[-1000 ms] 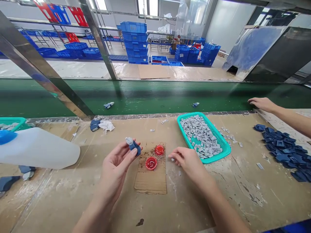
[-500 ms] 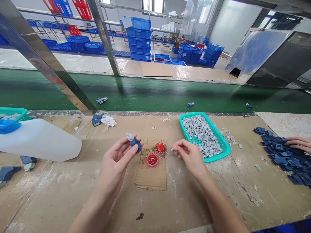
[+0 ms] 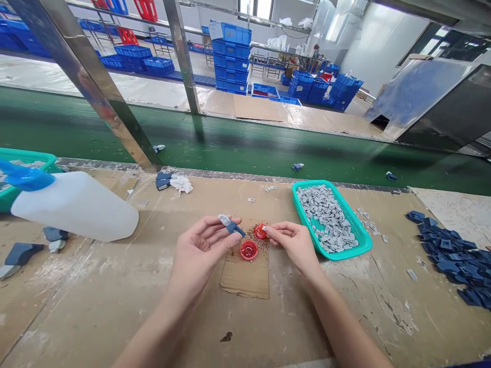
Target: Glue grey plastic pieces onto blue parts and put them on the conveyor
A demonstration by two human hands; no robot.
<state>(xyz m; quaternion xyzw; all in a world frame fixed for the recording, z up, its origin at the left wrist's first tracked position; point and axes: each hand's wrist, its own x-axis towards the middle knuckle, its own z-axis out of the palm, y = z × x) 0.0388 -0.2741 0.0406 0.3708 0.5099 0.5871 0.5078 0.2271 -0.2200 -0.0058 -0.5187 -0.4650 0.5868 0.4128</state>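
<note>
Brown worktop (image 3: 284, 327); left hand (image 3: 199, 249), we pinch a navy part (image 3: 233, 228); right hand (image 3: 294, 246), a pale chip (image 3: 265, 228) (red cup (image 3: 249, 257), our twelve o'clock).

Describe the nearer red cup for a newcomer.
Find the green conveyor, then the tan worktop before it. Mid-worktop lies a small piece of cardboard. There, the farther red cup sits behind, rightward; the nearer red cup shows a dark, glossy hollow.
</note>
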